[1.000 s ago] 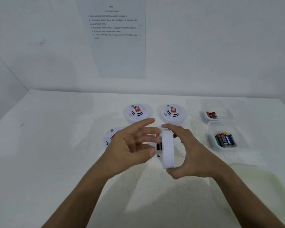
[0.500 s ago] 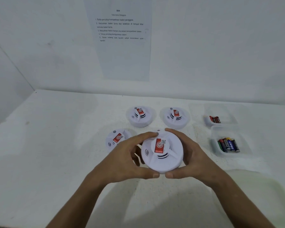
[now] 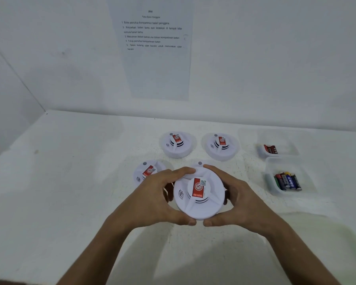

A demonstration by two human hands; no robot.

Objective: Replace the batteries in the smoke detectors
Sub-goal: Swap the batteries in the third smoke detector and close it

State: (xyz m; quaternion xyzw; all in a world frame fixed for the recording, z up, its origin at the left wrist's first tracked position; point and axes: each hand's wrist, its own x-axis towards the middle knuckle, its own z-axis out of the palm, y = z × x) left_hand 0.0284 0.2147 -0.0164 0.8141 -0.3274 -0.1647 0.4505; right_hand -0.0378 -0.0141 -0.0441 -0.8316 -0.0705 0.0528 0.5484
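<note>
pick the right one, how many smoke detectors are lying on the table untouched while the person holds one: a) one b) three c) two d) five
b) three: two detectors sit side by side at the back and one lies to the left behind the left hand, while both that hand and the right hand grip the rim of the held detector.

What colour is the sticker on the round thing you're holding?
Red and white sticker, seen in the head view.

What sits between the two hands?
In the head view, a white smoke detector, red label up, sits between the left hand and the right hand; both grip its rim.
</note>
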